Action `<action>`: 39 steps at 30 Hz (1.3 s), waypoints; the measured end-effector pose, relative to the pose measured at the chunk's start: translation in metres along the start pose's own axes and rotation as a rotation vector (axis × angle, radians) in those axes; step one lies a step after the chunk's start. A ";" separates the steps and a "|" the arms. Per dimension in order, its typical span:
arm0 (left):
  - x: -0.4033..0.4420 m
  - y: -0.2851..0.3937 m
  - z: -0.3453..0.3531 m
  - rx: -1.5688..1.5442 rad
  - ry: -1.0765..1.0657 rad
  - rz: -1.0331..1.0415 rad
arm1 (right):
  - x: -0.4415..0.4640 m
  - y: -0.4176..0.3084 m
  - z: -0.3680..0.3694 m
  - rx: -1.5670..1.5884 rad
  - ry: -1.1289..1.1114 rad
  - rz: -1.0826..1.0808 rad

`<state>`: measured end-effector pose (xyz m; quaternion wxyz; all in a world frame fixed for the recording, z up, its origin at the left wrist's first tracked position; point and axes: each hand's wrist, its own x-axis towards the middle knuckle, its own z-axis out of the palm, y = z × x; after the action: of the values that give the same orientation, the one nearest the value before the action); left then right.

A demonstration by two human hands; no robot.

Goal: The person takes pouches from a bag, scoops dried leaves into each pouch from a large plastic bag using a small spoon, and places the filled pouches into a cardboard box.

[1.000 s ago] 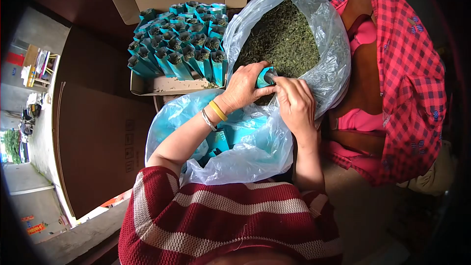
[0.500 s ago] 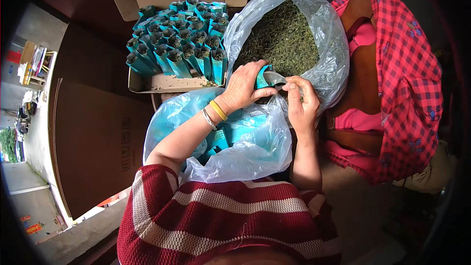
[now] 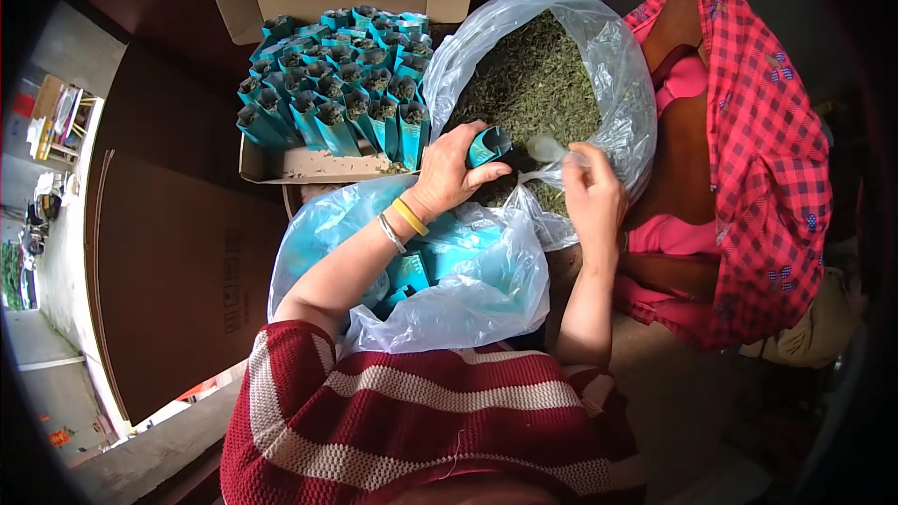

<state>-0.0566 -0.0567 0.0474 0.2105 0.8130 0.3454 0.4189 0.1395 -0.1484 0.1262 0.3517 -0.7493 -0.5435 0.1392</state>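
Note:
My left hand (image 3: 451, 168) is wrapped round a small teal packet (image 3: 489, 144), whose open mouth tilts toward the right. A pale, translucent spoon (image 3: 544, 148) is pinched in my right hand (image 3: 593, 189); it is slightly blurred and sits a little apart from the packet. Both hands are over the near edge of a large clear plastic bag (image 3: 632, 98) full of dried green chopped leaves (image 3: 538, 75). Below my left forearm lies another clear bag (image 3: 458, 304) with teal packets (image 3: 410, 273) inside.
An open cardboard box (image 3: 309, 166) at the upper left holds rows of upright leaf-filled packets (image 3: 332, 117). A wooden chair (image 3: 681, 164) draped with red checked cloth (image 3: 772, 178) stands on the right. A large brown carton (image 3: 178, 271) rises on the left.
The spoon has moved right, out of the packet's mouth, along with my right hand. My left hand still holds the packet, now turned a little. The whole view has shifted slightly.

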 end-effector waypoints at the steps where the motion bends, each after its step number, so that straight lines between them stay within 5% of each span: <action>1: 0.000 0.000 -0.002 -0.027 0.000 -0.013 | 0.000 -0.005 -0.004 -0.001 0.001 -0.006; 7: -0.002 -0.006 0.000 -0.095 -0.023 -0.070 | -0.051 -0.092 -0.064 0.666 0.360 -0.475; 15: -0.003 -0.011 0.008 -0.090 0.063 -0.031 | -0.057 -0.133 -0.107 1.497 -0.550 -0.909; 21: -0.003 -0.018 0.012 -0.095 0.138 0.034 | -0.044 -0.066 -0.056 1.198 -0.409 -0.225; 22: -0.003 -0.017 0.011 -0.092 0.167 0.051 | 0.004 -0.058 -0.020 0.534 -0.169 -0.567; 24: -0.005 -0.015 0.013 -0.091 0.180 0.044 | 0.032 -0.020 0.032 -0.162 -0.140 -0.393; 26: -0.002 -0.013 0.014 -0.095 0.190 0.029 | 0.047 0.017 0.071 -0.504 -0.184 -0.449; 31: 0.004 -0.003 0.018 -0.115 0.213 0.007 | 0.057 0.020 0.084 -0.469 -0.138 -0.470; 39: 0.001 -0.012 0.037 -0.161 0.201 -0.058 | 0.073 0.005 0.073 -0.253 -0.345 -0.219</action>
<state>-0.0306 -0.0500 0.0197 0.2514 0.7369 0.3536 0.5183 0.1274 -0.0554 0.0833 0.1702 -0.6892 -0.6866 0.1571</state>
